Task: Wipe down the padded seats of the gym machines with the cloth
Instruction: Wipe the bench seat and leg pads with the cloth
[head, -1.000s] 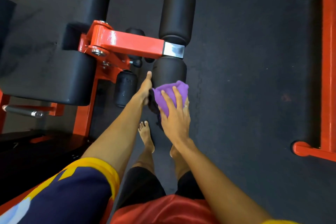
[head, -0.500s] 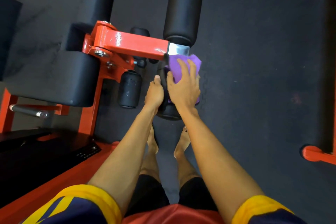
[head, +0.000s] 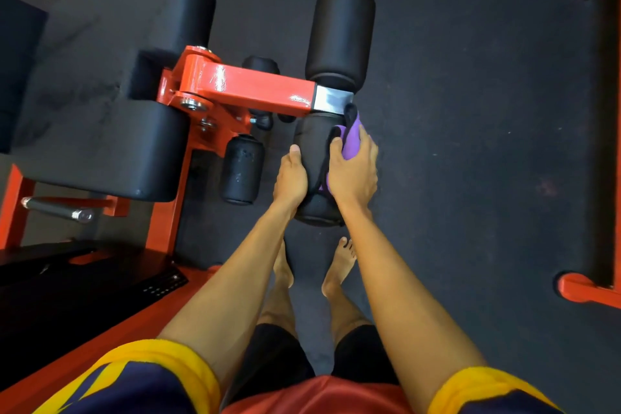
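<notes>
Head view: the right grip (head: 353,171) is clamped over the purple cloth (head: 352,142), thumb curled on top of the fabric and fingers wrapped round the right flank of the near roller pad (head: 308,141), pinching the cloth against the padding. A dark part of the cloth pokes out just beyond the fingertips and another strip trails back under the palm. Directly across the pad, the left grip (head: 291,178) clasps the pad's left flank. Its thumb lies straight along the top and its fingers drop out of sight down the side. The two grips sit close together with only the pad's crown between them.

Just ahead of both grips, a steel sleeve (head: 331,99) joins the pad to an orange arm (head: 248,87), and past that sleeve stands the far roller pad (head: 342,33). Off to the left grip's side hangs a smaller roller (head: 242,171), and farther that way is the large black seat pad (head: 100,84). Behind the grips, towards the body, two bare feet (head: 341,262) stand on the dark rubber floor (head: 470,144). Well out beyond the right grip lies an orange frame (head: 601,289).
</notes>
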Motion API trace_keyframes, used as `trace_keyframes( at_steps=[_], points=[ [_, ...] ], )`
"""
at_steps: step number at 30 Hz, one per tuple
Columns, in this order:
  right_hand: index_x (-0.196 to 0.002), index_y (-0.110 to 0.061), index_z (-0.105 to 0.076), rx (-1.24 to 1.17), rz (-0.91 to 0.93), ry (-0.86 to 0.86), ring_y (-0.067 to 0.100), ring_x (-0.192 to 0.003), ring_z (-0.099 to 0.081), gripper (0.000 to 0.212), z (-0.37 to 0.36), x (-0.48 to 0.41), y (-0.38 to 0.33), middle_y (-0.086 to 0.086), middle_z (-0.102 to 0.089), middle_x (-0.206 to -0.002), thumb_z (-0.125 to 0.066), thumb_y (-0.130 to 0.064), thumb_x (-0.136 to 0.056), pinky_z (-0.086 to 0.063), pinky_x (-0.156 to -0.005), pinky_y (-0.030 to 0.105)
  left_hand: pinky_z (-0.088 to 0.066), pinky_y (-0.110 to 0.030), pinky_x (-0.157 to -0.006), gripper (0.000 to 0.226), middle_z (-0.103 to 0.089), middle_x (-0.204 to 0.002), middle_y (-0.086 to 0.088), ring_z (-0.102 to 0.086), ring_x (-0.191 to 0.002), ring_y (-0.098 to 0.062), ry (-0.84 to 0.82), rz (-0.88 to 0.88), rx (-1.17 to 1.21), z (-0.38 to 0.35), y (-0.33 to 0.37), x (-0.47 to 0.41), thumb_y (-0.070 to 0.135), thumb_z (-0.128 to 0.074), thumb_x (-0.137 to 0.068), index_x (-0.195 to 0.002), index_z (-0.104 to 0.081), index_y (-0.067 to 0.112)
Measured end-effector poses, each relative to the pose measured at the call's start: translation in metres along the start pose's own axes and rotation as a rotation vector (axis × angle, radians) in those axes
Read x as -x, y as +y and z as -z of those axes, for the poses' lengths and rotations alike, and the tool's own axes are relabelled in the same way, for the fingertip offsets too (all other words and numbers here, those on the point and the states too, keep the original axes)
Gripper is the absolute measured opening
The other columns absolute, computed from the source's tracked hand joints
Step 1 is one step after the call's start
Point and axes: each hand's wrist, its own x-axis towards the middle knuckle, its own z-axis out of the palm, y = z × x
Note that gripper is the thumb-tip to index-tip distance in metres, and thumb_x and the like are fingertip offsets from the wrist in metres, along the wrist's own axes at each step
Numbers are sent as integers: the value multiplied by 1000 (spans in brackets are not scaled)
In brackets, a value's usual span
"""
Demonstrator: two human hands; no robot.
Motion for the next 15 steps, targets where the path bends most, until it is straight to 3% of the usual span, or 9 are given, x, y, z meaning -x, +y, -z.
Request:
trace_keyframes(
  at_steps=[2, 7, 9, 10, 12, 14, 15],
  points=[
    [-156, -38, -33, 61, 9, -11, 36, -138, -46, 63, 2, 4, 0, -6, -29, -164, -51, -54, -98, -40, -108, 48, -30, -51, -118, 80, -53, -148, -6, -47, -137, -28, 10, 3, -16, 0, 2, 2, 70, -14, -95, -145, -49, 19],
    [-144, -43, -54, 363, 629, -42, 47, -138, -41, 55, 0, 34, 38, -9, -33, -162, -49, -52, -90, -43, -108, 57, -40, -46, -114, 82, -63, -137, -8, -57, -129, -26, -37, -48, 46, 2, -8, -7, 77, -26, -87, -135, -58, 19],
    [-142, -40, -56, 289, 699, -56, 36, -139, -42, 52, 3, 33, 62, -11, -35, -161, -55, -48, -90, -43, -110, 51, -41, -46, -113, 82, -68, -129, -7, -61, -123, -22, -65, -23, 74, 4, -15, -12, 77, -27, -86, -128, -63, 17],
    [-143, -38, -55, 177, 628, -65, 27, -141, -42, 52, 4, 33, 71, -11, -35, -160, -57, -47, -92, -41, -113, 44, -38, -45, -115, 81, -65, -134, -6, -58, -126, -20, -71, -15, 82, 4, -14, -10, 75, -24, -90, -132, -61, 17],
    [-145, -31, -52, -225, 212, -34, 16, -142, -43, 54, 3, 40, 76, -9, -42, -156, -58, -46, -94, -37, -112, 27, -33, -46, -119, 81, -57, -145, -6, -51, -134, -22, -37, 1, 50, 4, -12, -5, 72, -19, -95, -143, -52, 17],
    [-151, -23, -46, -453, -227, 6, 19, -141, -45, 57, -5, 52, 64, -4, -44, -156, -58, -44, -99, -37, -107, 25, -30, -46, -120, 78, -53, -149, -7, -47, -138, -25, 0, -10, 23, 3, -10, -1, 69, -16, -99, -148, -48, 18],
    [-153, -22, -43, -399, -248, 25, 19, -141, -45, 58, -7, 60, 58, -5, -40, -159, -57, -43, -101, -38, -108, 28, -29, -45, -121, 74, -51, -151, -7, -45, -140, -25, 13, -24, 14, 2, -11, -2, 65, -16, -102, -150, -46, 18]
  ],
)
